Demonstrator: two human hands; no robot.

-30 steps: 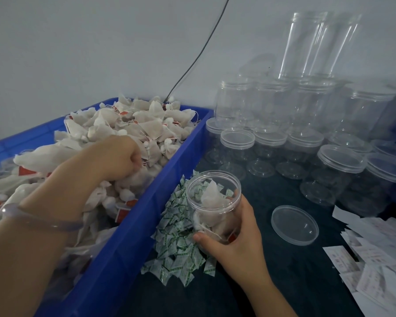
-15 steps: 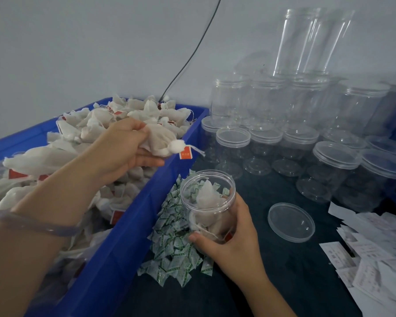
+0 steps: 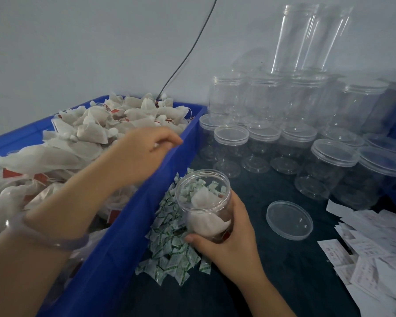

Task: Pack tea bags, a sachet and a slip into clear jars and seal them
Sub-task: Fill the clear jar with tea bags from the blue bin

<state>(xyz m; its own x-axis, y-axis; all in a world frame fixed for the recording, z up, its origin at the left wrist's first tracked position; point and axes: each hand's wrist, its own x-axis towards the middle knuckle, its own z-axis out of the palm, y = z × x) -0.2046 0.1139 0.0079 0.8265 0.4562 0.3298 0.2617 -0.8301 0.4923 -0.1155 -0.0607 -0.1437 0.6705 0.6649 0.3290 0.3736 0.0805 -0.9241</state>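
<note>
Over on the left, a big blue bin (image 3: 124, 236) is heaped with white tea bags (image 3: 89, 133). The person's left hand (image 3: 144, 156) hangs over the bin's right wall with its fingers bent and the tips close together, and it cannot be told if they pinch a bag or a string. Far on the right stand lots of empty clear jars (image 3: 231, 99), some with lids on. Near on the right lies a heap of white paper slips (image 3: 375, 259). Just beside the bin lies a pile of small green-and-white sachets (image 3: 172, 245). The open jar (image 3: 204, 202) is held in the middle, above that pile, with a few tea bags inside. The right hand (image 3: 229, 245) grips it low down, fingers wrapped round it and thumb pressed on the near side. A loose lid (image 3: 289, 219) lies flat on the dark table to the right. To do this step well, it seems best to keep the jar steady, mouth up and close to the bin. Each bag should drop straight in, so no string hangs over the rim. The red tags (image 3: 9, 174) on the bags, the green print on the sachets and the print on the slips are all too small or blurry to read.
</note>
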